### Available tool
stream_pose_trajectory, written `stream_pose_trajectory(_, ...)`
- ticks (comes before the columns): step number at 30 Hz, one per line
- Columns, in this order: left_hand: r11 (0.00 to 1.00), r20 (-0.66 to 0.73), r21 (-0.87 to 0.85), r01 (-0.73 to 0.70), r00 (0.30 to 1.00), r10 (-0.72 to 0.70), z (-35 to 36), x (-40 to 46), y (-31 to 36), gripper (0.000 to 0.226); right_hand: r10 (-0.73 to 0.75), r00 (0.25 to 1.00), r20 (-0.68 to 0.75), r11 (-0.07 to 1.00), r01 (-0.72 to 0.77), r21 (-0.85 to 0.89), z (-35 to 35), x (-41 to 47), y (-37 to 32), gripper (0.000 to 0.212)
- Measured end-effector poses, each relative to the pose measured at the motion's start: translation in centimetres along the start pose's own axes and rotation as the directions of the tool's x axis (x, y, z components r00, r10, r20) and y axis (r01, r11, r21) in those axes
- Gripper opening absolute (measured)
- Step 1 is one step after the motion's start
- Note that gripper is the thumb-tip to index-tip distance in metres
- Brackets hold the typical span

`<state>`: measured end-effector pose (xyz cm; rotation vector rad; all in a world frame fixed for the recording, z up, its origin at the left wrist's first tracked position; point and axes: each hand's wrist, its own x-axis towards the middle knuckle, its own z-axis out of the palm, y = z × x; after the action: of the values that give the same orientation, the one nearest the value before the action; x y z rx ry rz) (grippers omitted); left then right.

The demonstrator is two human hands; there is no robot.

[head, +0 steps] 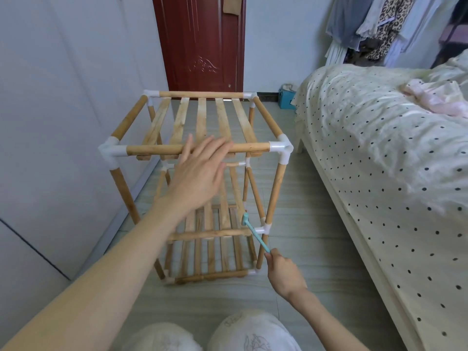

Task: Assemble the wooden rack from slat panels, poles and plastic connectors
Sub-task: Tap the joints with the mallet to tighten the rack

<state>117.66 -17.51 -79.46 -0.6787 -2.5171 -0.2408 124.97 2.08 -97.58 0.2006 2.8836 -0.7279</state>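
The wooden rack (202,173) stands upright on the floor (298,249) between a white wardrobe (50,122) and the bed (379,173), its long axis vertical, its three slat panels lying level. The left hand (200,171) hovers over the top front pole (157,149), fingers spread and straight, perhaps just touching it. Lower right, the right hand (281,269) grips a small teal hammer (253,230), head up by a white connector (264,228). Four top corner connectors show.
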Motion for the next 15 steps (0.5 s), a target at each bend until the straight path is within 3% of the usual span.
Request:
stream_pose_trajectory(4, 0.979, -0.090, 0.089, 0.182, 0.981, -0.174, -2.4, -2.6, -4.9, 0.041, -0.031, 0.998, -0.062, 0.982, 0.042, 0.186, -0.7, -0.4, -0.8, 0.023)
stream_pose_trajectory(7, 0.929, -0.177, 0.028, 0.370, 0.916, -0.359, -4.1, -4.2, -9.0, 0.035, -0.028, 0.987, -0.157, 0.941, 0.080, 0.330, -0.8, -0.7, -1.2, 0.025)
stream_pose_trajectory(11, 0.910, -0.100, -0.115, 0.398, 0.907, -0.409, -4.8, -4.8, -10.2, 0.038, -0.006, 0.986, -0.167, 0.925, 0.069, 0.374, -1.1, -0.5, -1.6, 0.026)
stream_pose_trajectory(15, 0.877, -0.142, 0.031, 0.479, 0.871, -0.470, -5.6, -3.6, -8.0, 0.036, 0.037, 0.982, -0.185, 0.914, 0.042, 0.403, -0.9, -0.1, -1.5, 0.027)
